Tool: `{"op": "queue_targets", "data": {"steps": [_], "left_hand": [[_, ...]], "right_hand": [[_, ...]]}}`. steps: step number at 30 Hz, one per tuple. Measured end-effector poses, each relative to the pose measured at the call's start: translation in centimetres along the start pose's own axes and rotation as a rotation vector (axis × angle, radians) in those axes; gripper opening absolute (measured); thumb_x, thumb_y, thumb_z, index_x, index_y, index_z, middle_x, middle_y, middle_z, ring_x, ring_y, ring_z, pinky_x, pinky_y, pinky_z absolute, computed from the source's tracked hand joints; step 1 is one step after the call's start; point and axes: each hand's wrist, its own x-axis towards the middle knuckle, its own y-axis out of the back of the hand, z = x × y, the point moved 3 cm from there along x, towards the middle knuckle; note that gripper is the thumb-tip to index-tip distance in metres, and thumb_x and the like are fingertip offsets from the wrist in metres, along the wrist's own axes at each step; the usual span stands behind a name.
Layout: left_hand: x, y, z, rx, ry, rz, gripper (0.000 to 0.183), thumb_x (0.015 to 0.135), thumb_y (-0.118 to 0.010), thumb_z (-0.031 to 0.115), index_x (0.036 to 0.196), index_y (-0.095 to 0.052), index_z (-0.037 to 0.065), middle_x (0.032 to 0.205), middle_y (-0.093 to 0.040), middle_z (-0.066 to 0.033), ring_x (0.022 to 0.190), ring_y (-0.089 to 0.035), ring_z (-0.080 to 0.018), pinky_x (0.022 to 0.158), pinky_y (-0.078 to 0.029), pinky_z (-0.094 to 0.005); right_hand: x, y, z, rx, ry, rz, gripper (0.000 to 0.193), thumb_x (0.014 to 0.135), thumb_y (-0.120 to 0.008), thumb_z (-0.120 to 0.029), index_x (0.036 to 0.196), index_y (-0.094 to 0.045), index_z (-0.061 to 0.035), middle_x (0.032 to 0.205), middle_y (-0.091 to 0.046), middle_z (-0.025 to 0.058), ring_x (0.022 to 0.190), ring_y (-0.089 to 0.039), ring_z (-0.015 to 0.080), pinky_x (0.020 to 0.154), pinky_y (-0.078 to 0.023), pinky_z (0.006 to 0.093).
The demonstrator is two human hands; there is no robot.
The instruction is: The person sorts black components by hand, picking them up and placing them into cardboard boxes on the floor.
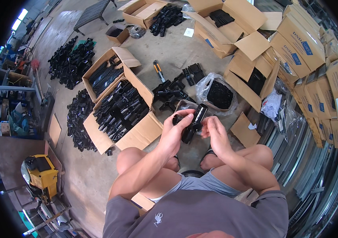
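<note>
My left hand (172,133) is closed around a glossy black tubular fitting (195,123), a short pipe-like body with a side piece, held tilted above the floor between my knees. My right hand (217,135) is at the fitting's right side with fingers bent together; its fingertips are close to the side piece, and whatever they pinch is too small to make out. Just beyond my hands stands a small carton lined with clear plastic (218,95), full of small black pieces. More black fittings (173,92) lie loose on the floor left of it.
Left of my hands is an open carton (139,135) packed with black fittings. Black piles (71,61) lie farther left. An orange-handled tool (159,70) rests on the floor ahead. Open cartons (252,79), stacked boxes (296,47) and long metal profiles (314,174) fill the right side.
</note>
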Motion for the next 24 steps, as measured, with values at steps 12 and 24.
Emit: {"op": "queue_targets", "data": {"steps": [12, 24], "left_hand": [[-0.1, -0.7, 0.9, 0.006, -0.254, -0.077, 0.067, 0.096, -0.063, 0.037, 0.147, -0.036, 0.003, 0.149, -0.042, -0.0175, 0.136, -0.043, -0.0261, 0.114, -0.032, -0.0396], [0.1, -0.5, 2.8, 1.059, -0.177, -0.65, 0.06, 0.088, -0.075, 0.023, 0.137, -0.052, -0.002, 0.115, -0.068, -0.0142, 0.107, -0.062, -0.0157, 0.093, -0.05, -0.0318]], "right_hand": [[0.2, -0.7, -1.8, -0.196, 0.124, 0.002, 0.057, 0.093, -0.058, -0.006, 0.146, -0.037, -0.0022, 0.111, -0.065, 0.0183, 0.082, -0.067, 0.0177, 0.061, -0.051, 0.0322], [-1.5, 0.1, -6.1, -0.838, 0.611, -0.479, 0.049, 0.088, -0.056, 0.006, 0.134, -0.055, -0.0082, 0.11, -0.055, 0.019, 0.099, -0.06, 0.0398, 0.084, -0.05, 0.0446]]}}
